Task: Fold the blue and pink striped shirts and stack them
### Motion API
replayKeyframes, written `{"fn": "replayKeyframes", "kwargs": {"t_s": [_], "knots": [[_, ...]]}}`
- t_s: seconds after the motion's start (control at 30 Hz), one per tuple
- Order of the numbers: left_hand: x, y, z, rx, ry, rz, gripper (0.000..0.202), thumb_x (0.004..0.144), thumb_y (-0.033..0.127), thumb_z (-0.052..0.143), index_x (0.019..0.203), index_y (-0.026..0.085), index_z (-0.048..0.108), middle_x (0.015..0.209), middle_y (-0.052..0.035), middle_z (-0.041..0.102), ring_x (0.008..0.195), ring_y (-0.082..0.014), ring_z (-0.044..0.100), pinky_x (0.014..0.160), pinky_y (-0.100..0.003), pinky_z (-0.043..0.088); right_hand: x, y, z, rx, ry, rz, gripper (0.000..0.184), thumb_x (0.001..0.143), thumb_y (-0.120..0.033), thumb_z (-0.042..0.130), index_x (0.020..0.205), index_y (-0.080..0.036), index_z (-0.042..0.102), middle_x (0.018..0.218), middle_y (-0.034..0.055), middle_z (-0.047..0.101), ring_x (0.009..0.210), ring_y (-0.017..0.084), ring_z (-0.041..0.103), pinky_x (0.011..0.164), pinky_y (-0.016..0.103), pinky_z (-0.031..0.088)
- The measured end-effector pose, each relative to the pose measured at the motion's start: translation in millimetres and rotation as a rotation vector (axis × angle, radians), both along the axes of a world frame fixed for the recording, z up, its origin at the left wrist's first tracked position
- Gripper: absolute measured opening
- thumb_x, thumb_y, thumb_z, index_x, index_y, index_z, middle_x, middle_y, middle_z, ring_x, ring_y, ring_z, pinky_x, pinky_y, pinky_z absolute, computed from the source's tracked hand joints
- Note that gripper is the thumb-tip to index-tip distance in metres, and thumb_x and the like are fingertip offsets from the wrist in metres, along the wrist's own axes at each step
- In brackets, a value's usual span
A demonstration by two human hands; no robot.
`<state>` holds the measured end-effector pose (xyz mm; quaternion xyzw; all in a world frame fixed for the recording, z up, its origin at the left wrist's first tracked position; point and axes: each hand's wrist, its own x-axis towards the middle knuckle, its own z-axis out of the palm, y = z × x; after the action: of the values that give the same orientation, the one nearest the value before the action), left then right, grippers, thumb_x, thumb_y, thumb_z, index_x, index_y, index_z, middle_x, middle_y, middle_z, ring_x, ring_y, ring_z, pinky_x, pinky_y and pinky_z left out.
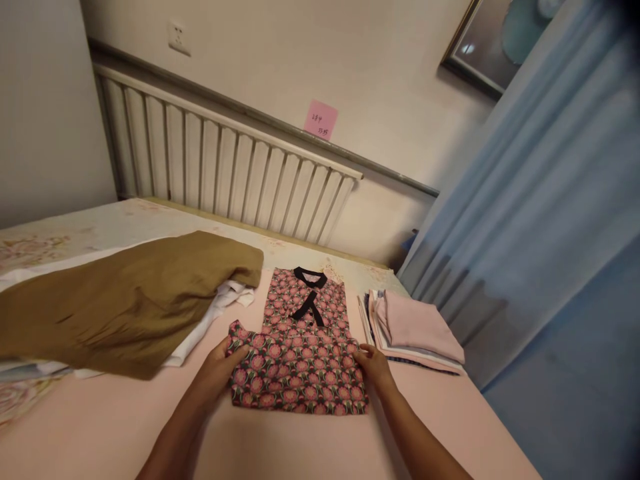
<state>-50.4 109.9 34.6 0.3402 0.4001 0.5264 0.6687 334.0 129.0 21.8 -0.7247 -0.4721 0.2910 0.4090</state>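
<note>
A pink-and-dark floral blouse (305,373) lies in front of me on the pink bed sheet, its lower part doubled up over itself. Its black collar and black neck tie face up at the far end. My left hand (220,370) pinches the left edge of the doubled part, thumb on top. At the opposite edge, my right hand (374,368) grips the cloth between thumb and fingers. The fingers under the fabric are partly hidden.
Left of the blouse lies a brown garment (145,300) over white clothes. A stack of folded clothes (420,327) sits at the right. Beyond the bed are a radiator (225,160) and wall; a blue curtain (540,200) hangs at the right.
</note>
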Motion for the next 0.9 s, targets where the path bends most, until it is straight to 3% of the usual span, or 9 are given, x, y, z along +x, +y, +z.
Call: {"fn": "replayKeyframes", "kwargs": {"t_s": [0.1,0.2,0.33,0.43,0.53,0.63,0.8,0.9], "knots": [[1.0,-1.4,-2.3,-0.027,-0.010,0.012,0.054,0.069,0.039,0.075,0.116,0.018,0.058,0.095,-0.0074,0.075,0.085,-0.0248,0.071,0.083,-0.039,0.054,-13.6,4.6,11.6,0.004,0.039,0.055,0.038,0.054,-0.035,0.071,0.087,-0.016,0.069,0.070,0.0037,0.070,0.075,0.025,0.067,0.067,0.031,0.051],[1.7,-6.9,-1.6,-0.061,-0.050,0.046,0.051,0.068,0.037,0.076,0.112,0.018,0.060,0.093,-0.0069,0.076,0.085,-0.0249,0.071,0.081,-0.039,0.055,-28.9,-10.3,32.2,0.045,0.110,0.154,0.037,0.058,-0.031,0.067,0.093,-0.018,0.068,0.079,0.0016,0.071,0.079,0.021,0.066,0.071,0.028,0.050],[1.3,-23.4,0.4,-0.065,-0.104,0.084,0.048,0.065,0.033,0.078,0.108,0.019,0.062,0.094,-0.0066,0.075,0.090,-0.0259,0.070,0.081,-0.039,0.055,-41.7,-63.3,63.7,0.143,0.051,0.408,0.011,0.070,-0.027,0.059,0.073,-0.019,0.065,0.069,-0.0012,0.064,0.068,0.016,0.059,0.065,0.025,0.045],[0.5,-39.0,-1.8,-0.068,-0.142,0.130,0.043,0.061,0.028,0.080,0.100,0.018,0.066,0.095,-0.0070,0.075,0.092,-0.0280,0.070,0.082,-0.041,0.055,-41.5,-112.0,72.8,0.207,-0.075,0.584,0.014,0.075,-0.021,0.052,0.068,-0.020,0.064,0.074,0.0008,0.064,0.075,0.017,0.059,0.072,0.026,0.045],[-0.2,-51.7,-6.2,-0.073,-0.155,0.228,0.042,0.057,0.025,0.081,0.095,0.018,0.067,0.093,-0.0055,0.075,0.087,-0.0261,0.070,0.078,-0.038,0.056,-35.9,-149.1,61.7,0.299,-0.082,0.708,0.020,0.081,-0.020,0.047,0.073,-0.022,0.066,0.081,0.0036,0.066,0.082,0.019,0.060,0.077,0.029,0.046],[-1.2,-60.8,-9.6,-0.058,-0.156,0.354,0.039,0.056,0.023,0.081,0.092,0.020,0.066,0.085,-0.0004,0.074,0.076,-0.0191,0.069,0.069,-0.029,0.056,-30.2,-169.2,37.2,0.373,-0.100,0.740,0.028,0.088,-0.031,0.045,0.070,-0.025,0.065,0.077,0.0042,0.065,0.079,0.019,0.060,0.076,0.030,0.047],[-2.0,-76.5,-13.9,-0.045,-0.133,0.429,0.035,0.054,0.018,0.079,0.087,0.020,0.066,0.079,0.0028,0.071,0.070,-0.0137,0.066,0.060,-0.021,0.052,-30.2,-182.8,-5.5,0.398,-0.045,0.660,0.042,0.086,-0.057,0.045,0.064,-0.026,0.061,0.067,0.0041,0.060,0.063,0.018,0.057,0.063,0.030,0.049],[-1.2,-87.5,-16.9,-0.049,-0.103,0.480,0.030,0.052,0.014,0.077,0.079,0.019,0.066,0.076,0.0040,0.069,0.070,-0.0126,0.065,0.061,-0.020,0.052,-35.8,-188.1,-20.8,0.365,0.103,0.542,0.043,0.085,-0.059,0.043,0.067,-0.025,0.061,0.064,0.0044,0.058,0.055,0.017,0.054,0.055,0.029,0.048]]}}
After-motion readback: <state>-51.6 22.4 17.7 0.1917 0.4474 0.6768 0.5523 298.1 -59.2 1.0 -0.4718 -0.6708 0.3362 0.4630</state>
